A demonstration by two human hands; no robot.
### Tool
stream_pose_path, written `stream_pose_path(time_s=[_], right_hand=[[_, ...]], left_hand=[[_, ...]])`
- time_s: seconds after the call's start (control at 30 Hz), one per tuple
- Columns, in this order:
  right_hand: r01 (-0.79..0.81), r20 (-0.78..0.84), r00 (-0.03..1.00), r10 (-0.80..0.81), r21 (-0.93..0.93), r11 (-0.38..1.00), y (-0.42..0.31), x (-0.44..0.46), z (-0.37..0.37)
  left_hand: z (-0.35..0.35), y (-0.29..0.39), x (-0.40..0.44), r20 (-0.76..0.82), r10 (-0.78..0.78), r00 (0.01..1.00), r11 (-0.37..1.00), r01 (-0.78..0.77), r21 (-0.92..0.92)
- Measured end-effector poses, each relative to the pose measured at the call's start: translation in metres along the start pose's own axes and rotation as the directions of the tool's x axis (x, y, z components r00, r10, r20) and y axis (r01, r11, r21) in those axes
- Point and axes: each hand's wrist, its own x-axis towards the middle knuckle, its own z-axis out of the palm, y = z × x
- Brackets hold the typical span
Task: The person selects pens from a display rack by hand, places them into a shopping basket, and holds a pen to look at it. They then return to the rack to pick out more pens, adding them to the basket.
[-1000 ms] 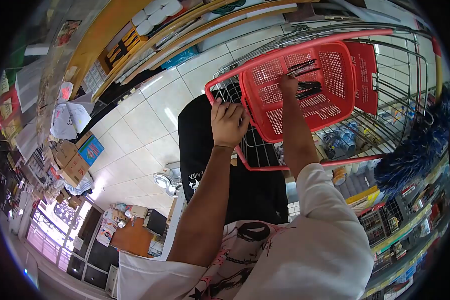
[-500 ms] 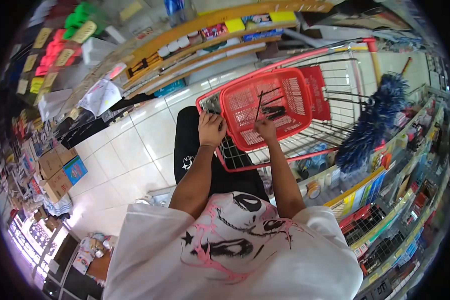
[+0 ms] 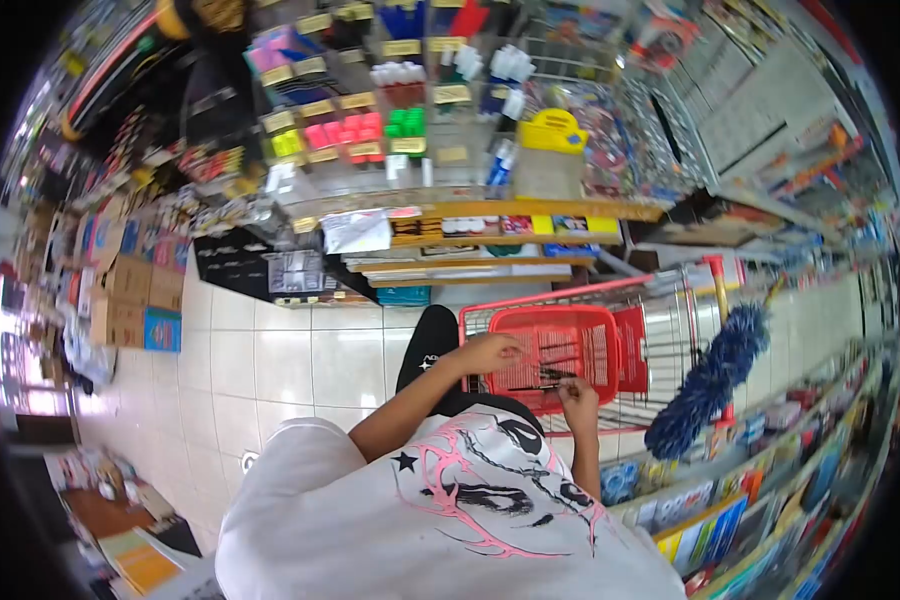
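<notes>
A red plastic basket [image 3: 612, 345] sits inside a shopping cart [image 3: 467, 318] in front of me. Several thin black pen-like items [image 3: 558, 352] lie in it. At the basket's near right side, my right hand [image 3: 578, 397] is closed, fingers pinched on a slim dark stick-like item [image 3: 532, 388] that points left. Over the basket's left edge is my left hand [image 3: 490, 353], its fingers loosely apart and nothing visible in them. The small dark items are too fine to tell their exact kind.
A blue fluffy duster [image 3: 710, 385] hangs at the cart's right side. Ahead stands a display rack [image 3: 450, 205] with pens and markers in labelled compartments. Stocked shelves [image 3: 750, 500] run along the right. Cardboard boxes [image 3: 130, 300] stand on the left of the tiled floor [image 3: 260, 370].
My view has turned up toward the marker rack. My left hand has left the cart's edge and reaches over the basket. The slim item in my right hand has tipped from upright to sideways.
</notes>
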Motion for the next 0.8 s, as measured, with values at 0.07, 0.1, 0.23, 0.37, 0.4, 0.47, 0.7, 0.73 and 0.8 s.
stream_pose_path(time_s=[0.07,0.1,0.23,0.37,0.4,0.47,0.7,0.73,0.8], right_hand=[[0.031,-0.010,0.999,-0.030,0.063,0.998,-0.037,0.002,-0.003],[0.049,0.000,0.999,-0.049,0.058,0.997,-0.055,0.003,-0.006],[0.256,-0.027,0.967,-0.255,0.042,0.966,-0.120,0.011,-0.014],[0.340,-0.070,0.939,-0.337,0.024,0.940,-0.139,0.012,-0.017],[0.311,-0.063,0.949,-0.308,0.035,0.950,-0.141,0.013,-0.018],[0.354,-0.064,0.934,-0.351,0.047,0.934,-0.135,0.014,-0.017],[0.134,-0.015,0.991,-0.133,0.124,0.983,-0.062,0.005,-0.014],[0.103,0.097,0.989,-0.110,0.077,0.992,-0.031,0.003,-0.016],[0.003,0.241,0.967,0.078,-0.316,0.949,0.035,-0.012,-0.020]], left_hand=[[-0.004,0.041,0.010,-0.083,0.061,0.995,0.997,-0.064,-0.034],[-0.007,0.061,0.010,-0.104,0.061,0.993,0.997,-0.064,-0.030],[-0.007,0.086,0.014,-0.185,0.115,0.976,0.993,-0.116,0.006],[-0.024,0.108,0.003,-0.138,0.133,0.981,0.990,-0.127,0.054],[-0.027,0.113,0.000,-0.106,0.095,0.990,0.995,-0.091,0.042],[-0.027,0.114,-0.003,-0.158,0.163,0.974,0.986,-0.157,0.051],[-0.105,0.129,-0.017,-0.550,0.017,0.835,0.999,-0.042,-0.034],[-0.131,0.129,-0.020,-0.656,0.046,0.753,0.999,-0.050,0.013],[-0.198,0.144,-0.032,-0.782,0.130,0.610,0.990,-0.032,0.139]])
